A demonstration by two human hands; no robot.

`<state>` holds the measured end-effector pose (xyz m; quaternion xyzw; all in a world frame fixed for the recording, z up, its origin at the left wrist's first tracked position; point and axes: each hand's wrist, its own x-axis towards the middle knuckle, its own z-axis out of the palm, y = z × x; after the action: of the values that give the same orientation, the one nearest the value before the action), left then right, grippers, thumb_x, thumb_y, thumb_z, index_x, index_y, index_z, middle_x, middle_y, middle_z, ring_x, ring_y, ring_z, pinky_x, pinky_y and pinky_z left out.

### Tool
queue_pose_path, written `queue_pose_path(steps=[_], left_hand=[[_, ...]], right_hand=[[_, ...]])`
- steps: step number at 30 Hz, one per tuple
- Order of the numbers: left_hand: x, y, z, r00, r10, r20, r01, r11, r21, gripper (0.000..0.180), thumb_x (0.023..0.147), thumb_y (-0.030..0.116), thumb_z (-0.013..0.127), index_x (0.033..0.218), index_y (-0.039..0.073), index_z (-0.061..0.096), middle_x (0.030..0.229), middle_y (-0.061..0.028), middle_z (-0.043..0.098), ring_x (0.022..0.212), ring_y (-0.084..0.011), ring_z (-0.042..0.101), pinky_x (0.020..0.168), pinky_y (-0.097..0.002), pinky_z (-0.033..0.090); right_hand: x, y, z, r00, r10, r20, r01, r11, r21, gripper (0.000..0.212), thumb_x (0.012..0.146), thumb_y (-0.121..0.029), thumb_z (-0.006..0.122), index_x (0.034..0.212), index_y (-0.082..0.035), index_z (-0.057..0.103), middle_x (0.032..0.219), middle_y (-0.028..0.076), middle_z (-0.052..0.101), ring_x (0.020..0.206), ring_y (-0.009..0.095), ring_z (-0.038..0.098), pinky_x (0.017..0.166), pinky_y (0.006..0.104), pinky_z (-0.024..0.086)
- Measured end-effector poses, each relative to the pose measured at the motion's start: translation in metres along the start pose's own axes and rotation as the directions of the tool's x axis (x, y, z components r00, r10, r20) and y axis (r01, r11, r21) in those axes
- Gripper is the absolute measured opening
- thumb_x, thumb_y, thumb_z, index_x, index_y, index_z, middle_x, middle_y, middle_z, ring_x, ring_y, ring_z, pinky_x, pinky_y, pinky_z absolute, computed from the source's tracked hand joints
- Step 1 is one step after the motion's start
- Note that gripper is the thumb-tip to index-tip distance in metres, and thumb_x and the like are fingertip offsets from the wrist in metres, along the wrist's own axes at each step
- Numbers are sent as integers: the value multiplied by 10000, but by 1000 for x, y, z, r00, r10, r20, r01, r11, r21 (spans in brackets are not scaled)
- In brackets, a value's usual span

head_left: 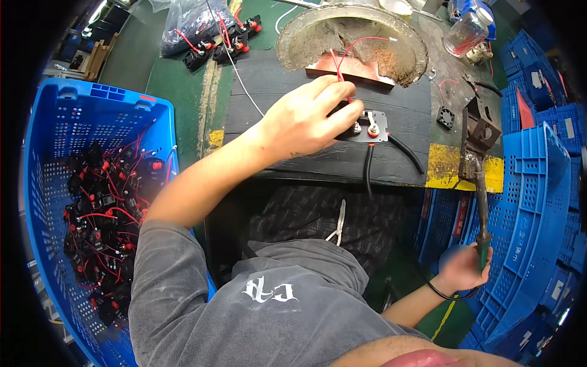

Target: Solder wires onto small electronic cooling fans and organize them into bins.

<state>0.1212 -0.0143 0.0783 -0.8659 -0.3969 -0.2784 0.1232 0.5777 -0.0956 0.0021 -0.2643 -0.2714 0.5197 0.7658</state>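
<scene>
My left hand [312, 116] is closed at the middle of the bench, pinching red wires [340, 72] that rise above its fingertips. Right beneath those fingers lies a small dark panel [380, 120] with metal terminal posts [373, 129], partly covered by the hand. Thick black cables [405, 153] run from the panel toward the bench's front edge. Low at the right, my right hand [465, 269] is wrapped around the handle of a soldering iron [482, 211]. The iron points upward, its far end at a rusty metal stand [482, 128] on the bench corner.
A blue crate [110, 92] at the left holds many black parts with red wires. Behind the panel stands a crusted metal hood [293, 46]. A small fan [446, 117], a glass jar [468, 37] and a plastic bag [192, 24] lie around. Blue crates [520, 183] stack at the right.
</scene>
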Motion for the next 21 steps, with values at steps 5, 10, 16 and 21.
queue_pose_path(steps=[5, 10, 16, 21], left_hand=[[-4, -4, 9, 998, -43, 54, 49, 991, -121, 623, 545, 163, 827, 1103, 11, 594, 1083, -139, 587, 1002, -323, 607, 858, -402, 539], [5, -13, 17, 996, -33, 77, 46, 983, -177, 594, 575, 138, 832, 1099, 4, 586, 1133, -149, 574, 1053, -332, 592, 893, -404, 525], [11, -38, 32, 985, -163, 60, 169, 979, -113, 535, 665, 81, 799, 1138, 2, 563, 1181, -165, 565, 1142, -349, 562, 975, -413, 495], [9, -50, 38, 976, -192, 101, 206, 967, -149, 548, 692, 79, 801, 1182, 0, 570, 1206, -167, 566, 1157, -358, 555, 985, -412, 487]], right_hand=[[1, 2, -1, 996, -32, -88, 32, 999, -3, 435, 951, -314, 524, 1166, 49, 633, 889, 221, 673, 666, 233, 600, 409, 261, 415], [0, -1, -7, 999, 1, -44, -2, 1000, -5, 442, 950, -326, 532, 1167, 46, 634, 938, 229, 691, 743, 247, 637, 414, 262, 417], [-4, -2, -2, 993, -21, -113, 16, 999, -47, 476, 937, -337, 534, 1221, 33, 628, 874, 202, 641, 613, 186, 533, 443, 242, 419], [-2, -2, -4, 997, -13, -80, 10, 999, -40, 471, 939, -333, 531, 1213, 37, 633, 865, 197, 642, 615, 189, 531, 437, 244, 413]])
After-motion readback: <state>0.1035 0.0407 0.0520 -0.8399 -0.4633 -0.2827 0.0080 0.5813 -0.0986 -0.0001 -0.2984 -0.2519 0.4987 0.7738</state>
